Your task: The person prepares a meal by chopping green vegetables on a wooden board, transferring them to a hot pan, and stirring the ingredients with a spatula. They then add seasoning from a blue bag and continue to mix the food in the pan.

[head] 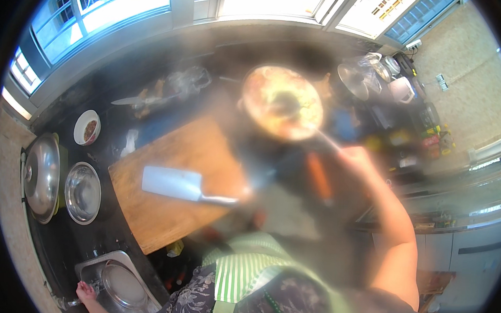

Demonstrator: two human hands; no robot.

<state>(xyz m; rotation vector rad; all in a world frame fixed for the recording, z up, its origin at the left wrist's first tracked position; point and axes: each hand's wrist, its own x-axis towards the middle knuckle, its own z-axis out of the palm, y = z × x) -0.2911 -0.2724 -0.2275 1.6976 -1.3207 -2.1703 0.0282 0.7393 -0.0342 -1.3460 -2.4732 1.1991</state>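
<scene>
My right hand (356, 158) grips the thin, pale handle of a cooking utensil (328, 140). That handle reaches the rim of a round pan of yellowish food (271, 83), where steam or lens fog blurs the utensil's far end. My left hand (85, 292) is at the lower left, beside a metal faucet (69, 303) at the sink (84, 269). Its fingers look partly curled, and I cannot tell if they hold anything. Inside the sink sits a round metal basin (124, 286). A cleaver (171, 183) lies flat on the wooden cutting board (145, 227) between the hands.
On the dark counter at left stand a metal bowl (83, 193), a large domed lid (43, 177) and a white bowl (81, 127) with reddish food. A knife (128, 101) lies near a clear plastic bag (190, 80). A blurred orange object (318, 177) is below the pan.
</scene>
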